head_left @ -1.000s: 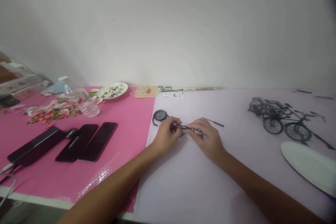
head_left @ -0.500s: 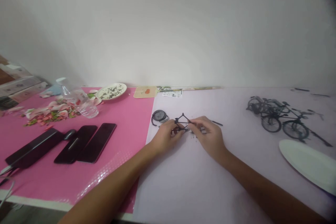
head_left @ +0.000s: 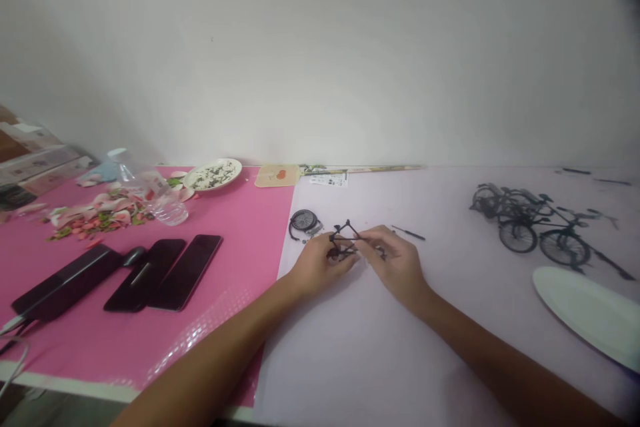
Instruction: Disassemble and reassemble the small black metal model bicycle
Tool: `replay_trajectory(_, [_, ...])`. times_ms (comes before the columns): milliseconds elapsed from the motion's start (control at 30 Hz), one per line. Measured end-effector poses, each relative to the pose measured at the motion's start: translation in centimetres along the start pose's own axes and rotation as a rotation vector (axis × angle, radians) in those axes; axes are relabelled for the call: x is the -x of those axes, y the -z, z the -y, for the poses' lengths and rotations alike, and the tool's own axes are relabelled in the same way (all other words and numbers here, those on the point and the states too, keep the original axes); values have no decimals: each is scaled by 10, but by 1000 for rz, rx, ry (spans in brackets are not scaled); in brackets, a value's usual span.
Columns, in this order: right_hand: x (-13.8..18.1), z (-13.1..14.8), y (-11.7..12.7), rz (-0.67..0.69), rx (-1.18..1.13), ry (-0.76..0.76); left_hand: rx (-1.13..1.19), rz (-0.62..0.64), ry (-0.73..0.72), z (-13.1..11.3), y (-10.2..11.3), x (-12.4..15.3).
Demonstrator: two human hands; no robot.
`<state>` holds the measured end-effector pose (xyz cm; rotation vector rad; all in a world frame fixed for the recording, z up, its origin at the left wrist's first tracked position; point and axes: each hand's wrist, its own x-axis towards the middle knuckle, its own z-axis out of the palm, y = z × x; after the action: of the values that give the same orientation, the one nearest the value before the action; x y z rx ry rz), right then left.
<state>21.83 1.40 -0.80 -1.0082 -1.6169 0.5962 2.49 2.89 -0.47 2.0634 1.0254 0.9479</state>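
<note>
- Here we are at the bench (head_left: 350,360), and 2 bare forearms come in from the near edge, the left slanting inward from one side, the right from the other, nearly meeting in the middle.
- The left hand (head_left: 317,263) is bent in, fingers curled narrow, thumb towards the right, pinching the left end of a small black bicycle frame (head_left: 346,238)!
- Across from it the right hand (head_left: 395,263) sits knuckles up, thumb and fingertips drawn together on the frame's right end.
- So the frame is right between the 2 hands, its peaked bars poking up above the fingertips, the lower part half hidden by them.
- More dark bits show by the right hand's fingers; which piece they belong to, I can't tell from here.
- Just beyond the left hand, a spoked wheel (head_left: 303,220) lies on the pale lilac side, a curved black strip next to it.
- Past the right hand, a thin dark tool (head_left: 409,233) lies near the knuckles, touching neither hand.
- Well over to the right, a cluster of model bicycles (head_left: 520,237), with a white plate (head_left: 590,313) nearer the person.
- Off left, on the pink side, 2 black phones (head_left: 186,273) lie close together.
</note>
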Motion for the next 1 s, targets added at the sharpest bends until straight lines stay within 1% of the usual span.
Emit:
replay_trajectory(100, [1, 1, -1, 7, -8, -3, -17, 0, 10, 0, -1, 0])
replay_trajectory(300, [1, 3, -2, 22, -19, 9, -58, -40, 65, -4, -1, 3])
replay_trajectory(467, [1, 4, -3, 32, -27, 1, -60, -25, 54, -7, -1, 3])
replay_trajectory(667, [2, 4, -4, 29, -29, -10, -35, -40, 30, -5, -3, 2])
replay_trajectory(833, [2, 2, -4, 31, -27, -23, -63, -36, 95, -8, -3, 2])
replay_trajectory(1000, [2, 2, -4, 29, -30, -28, -97, -54, 125, -8, -4, 1])
